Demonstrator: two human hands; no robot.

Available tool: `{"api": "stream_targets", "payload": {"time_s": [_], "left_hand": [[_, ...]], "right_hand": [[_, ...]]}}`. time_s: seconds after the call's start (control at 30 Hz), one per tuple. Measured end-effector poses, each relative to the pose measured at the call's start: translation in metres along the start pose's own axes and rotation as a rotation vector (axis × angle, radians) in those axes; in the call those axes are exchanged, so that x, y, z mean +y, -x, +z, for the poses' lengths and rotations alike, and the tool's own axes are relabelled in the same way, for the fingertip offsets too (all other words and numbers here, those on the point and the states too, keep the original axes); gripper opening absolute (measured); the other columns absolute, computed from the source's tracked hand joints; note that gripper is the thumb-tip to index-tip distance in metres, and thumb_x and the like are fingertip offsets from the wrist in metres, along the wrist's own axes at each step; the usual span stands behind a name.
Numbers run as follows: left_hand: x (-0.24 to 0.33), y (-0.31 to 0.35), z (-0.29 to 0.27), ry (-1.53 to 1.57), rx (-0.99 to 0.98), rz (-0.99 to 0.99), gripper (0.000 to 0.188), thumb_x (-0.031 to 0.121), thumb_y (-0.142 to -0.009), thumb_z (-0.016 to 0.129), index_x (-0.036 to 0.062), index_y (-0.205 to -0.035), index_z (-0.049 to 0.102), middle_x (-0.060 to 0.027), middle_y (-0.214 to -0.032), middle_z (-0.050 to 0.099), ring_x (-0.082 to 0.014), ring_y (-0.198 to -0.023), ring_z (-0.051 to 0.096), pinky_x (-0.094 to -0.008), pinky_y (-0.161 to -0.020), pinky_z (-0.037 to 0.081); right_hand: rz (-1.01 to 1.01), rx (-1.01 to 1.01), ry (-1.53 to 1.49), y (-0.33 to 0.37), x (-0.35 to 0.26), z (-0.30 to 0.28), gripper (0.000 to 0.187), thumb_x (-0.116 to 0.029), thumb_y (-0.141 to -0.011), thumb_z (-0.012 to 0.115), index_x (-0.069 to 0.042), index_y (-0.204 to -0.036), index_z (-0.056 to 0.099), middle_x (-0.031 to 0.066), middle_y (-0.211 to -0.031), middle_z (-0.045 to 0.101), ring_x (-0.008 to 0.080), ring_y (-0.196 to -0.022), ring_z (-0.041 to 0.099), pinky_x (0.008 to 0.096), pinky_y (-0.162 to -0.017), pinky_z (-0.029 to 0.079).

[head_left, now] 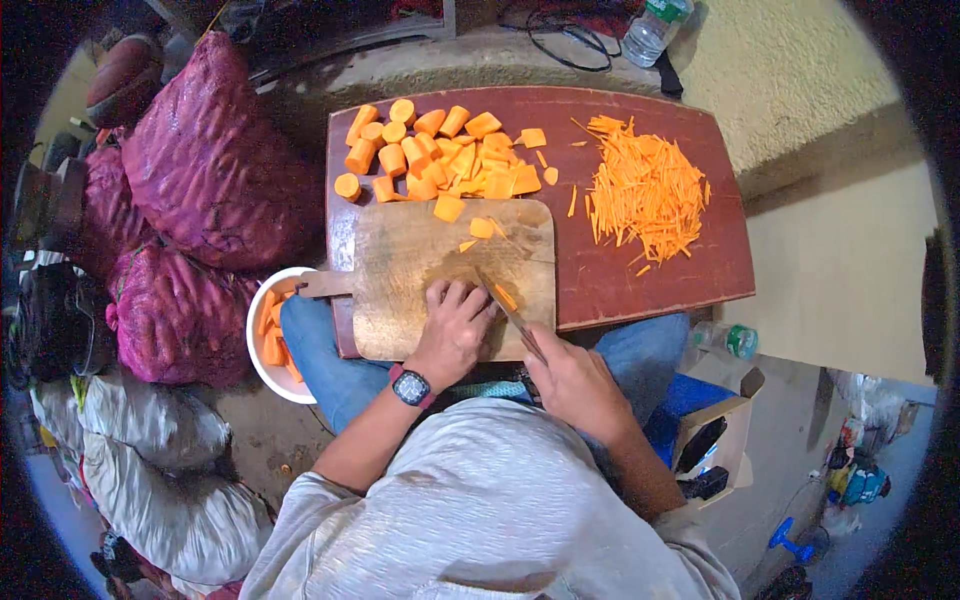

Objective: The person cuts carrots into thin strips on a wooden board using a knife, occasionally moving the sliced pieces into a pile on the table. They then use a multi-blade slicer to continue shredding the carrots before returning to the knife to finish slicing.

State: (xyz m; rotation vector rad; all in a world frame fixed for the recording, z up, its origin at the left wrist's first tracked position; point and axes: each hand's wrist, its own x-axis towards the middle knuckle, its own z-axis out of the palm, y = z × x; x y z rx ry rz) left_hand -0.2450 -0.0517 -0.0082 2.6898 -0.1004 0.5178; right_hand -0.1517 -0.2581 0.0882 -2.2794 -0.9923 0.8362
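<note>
A wooden cutting board (pixel 400 260) with a handle lies on the red table in front of me. My right hand (pixel 578 388) grips a knife (pixel 519 324), its blade slanting across the board. On the blade's right side lie thin carrot strips (pixel 507 297). My left hand (pixel 456 335), a watch on its wrist, presses curled fingertips to the board just left of the blade; whatever is under them is hidden. Carrot slices (pixel 481 228) sit near the board's far edge. Beyond it are carrot chunks and slices (pixel 420 155). A heap of shredded carrot (pixel 650 195) stands to the right.
The red table (pixel 590 290) reaches over my knees. A white basin (pixel 262 350) of carrot pieces stands by my left leg. Purple mesh sacks (pixel 205 160) and white sacks (pixel 160 490) crowd the left. An open cardboard box (pixel 735 430) is at the right; a plastic bottle (pixel 650 35) stands behind.
</note>
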Motion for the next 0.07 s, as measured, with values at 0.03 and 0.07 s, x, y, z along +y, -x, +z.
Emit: {"api": "stream_targets", "payload": {"time_s": [0.03, 0.07], "left_hand": [[0.0006, -0.0024, -0.0001, 0.005, 0.019, -0.004, 0.042, 0.016, -0.084, 0.071, 0.0045, -0.124, 0.076, -0.0109, -0.119, 0.064, -0.0327, -0.117, 0.058, -0.0547, -0.110, 0.040], [0.0022, -0.0030, 0.0001, 0.009, 0.021, -0.002, 0.042, 0.016, -0.084, 0.071, 0.0045, -0.124, 0.076, -0.0109, -0.119, 0.064, -0.0327, -0.117, 0.058, -0.0547, -0.110, 0.040]], "right_hand": [[-0.042, 0.036, -0.008, -0.0060, 0.0018, 0.0006, 0.039, -0.016, -0.106, 0.064, -0.006, -0.142, 0.054, 0.0294, -0.116, 0.074, 0.0524, -0.106, 0.071, 0.0597, -0.085, 0.057], [-0.053, 0.039, 0.006, -0.0083, 0.0037, 0.0016, 0.041, -0.017, -0.106, 0.064, -0.007, -0.144, 0.053, 0.0302, -0.119, 0.073, 0.0521, -0.107, 0.071, 0.0597, -0.086, 0.057]]}}
